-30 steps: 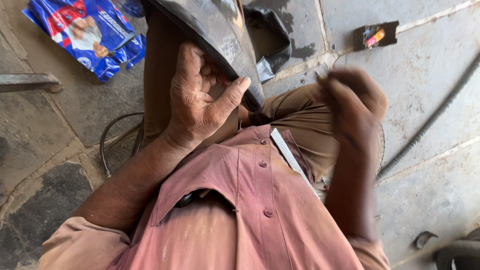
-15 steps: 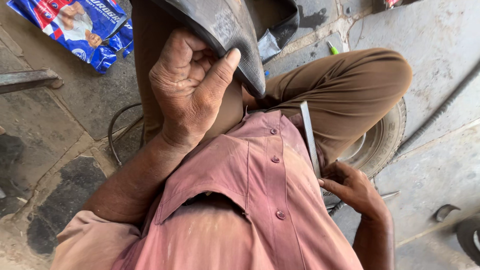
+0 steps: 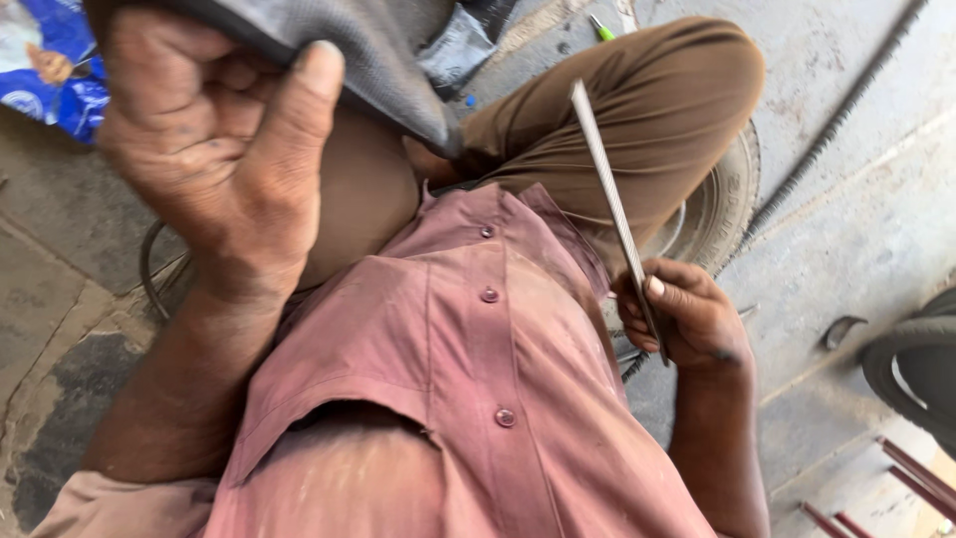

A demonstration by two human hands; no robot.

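A: Start at nine o'clock. What's there?

B: A blue packet on the floor, up at ten o'clock. Just right of it the left hand is clamped on a fold of grey rubber, thumb on top, fingers curled beneath.

A: And the middle?

B: A red shirt fills six o'clock, brown trousers bent across twelve to two. A small green thing lies on the floor at one o'clock; I cannot tell what it is.

A: The right side?

B: The right hand, at four o'clock, is closed round the lower end of a flat metal strip. The strip points up toward twelve, its tip over the knee. Behind the hand sits a tyre.

A: What could go wrong?

B: The strip is held only at its bottom, so I'd judge the long free end could swing and jab the leg or the rubber. The rubber is pinched at one fold; a slack thumb could let it slide out.
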